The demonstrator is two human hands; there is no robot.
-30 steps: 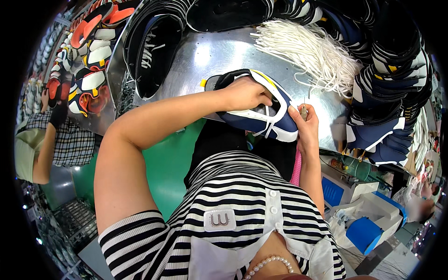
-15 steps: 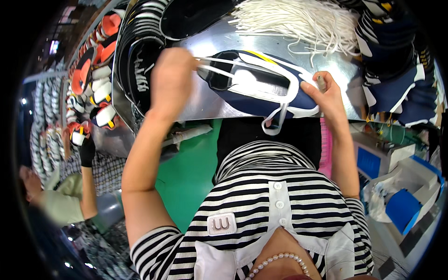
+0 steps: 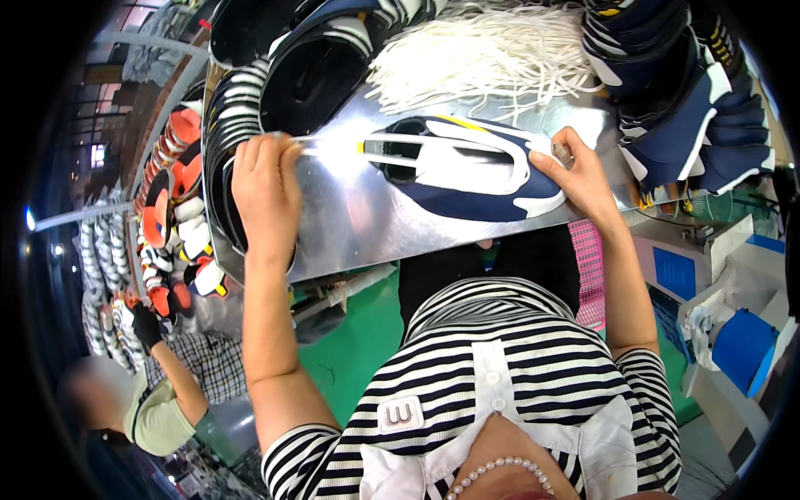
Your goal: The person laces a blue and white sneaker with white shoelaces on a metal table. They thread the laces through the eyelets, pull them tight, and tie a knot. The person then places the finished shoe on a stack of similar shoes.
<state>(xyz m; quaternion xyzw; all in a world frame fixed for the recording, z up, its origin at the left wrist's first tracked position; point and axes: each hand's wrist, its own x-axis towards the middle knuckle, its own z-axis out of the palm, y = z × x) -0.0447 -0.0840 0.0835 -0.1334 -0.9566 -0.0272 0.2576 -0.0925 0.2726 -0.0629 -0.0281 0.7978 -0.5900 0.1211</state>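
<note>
A navy shoe upper (image 3: 454, 200) with white trim and a yellow accent lies on the metal table, its opening facing up. My left hand (image 3: 268, 196), off the upper's left end, is closed on a white shoelace (image 3: 379, 157). Two strands of it run taut from the upper to my fingers. At the upper's right end, my right hand (image 3: 583, 175) pinches the white-trimmed edge between thumb and fingers. A small pale thing sits at its index fingertip; I cannot make out what it is.
A heap of white laces (image 3: 492, 54) lies at the back of the metal table (image 3: 350, 237). Stacked navy uppers (image 3: 675, 150) stand right, dark nested uppers (image 3: 317, 75) left. A co-worker in a black glove (image 3: 146, 325) is at far left. A pink basket (image 3: 587, 262) stands below the table.
My left hand has moved left and the strands now stretch longer. The lace loop that hung over the table's front edge has been drawn up. My right hand keeps its hold on the upper.
</note>
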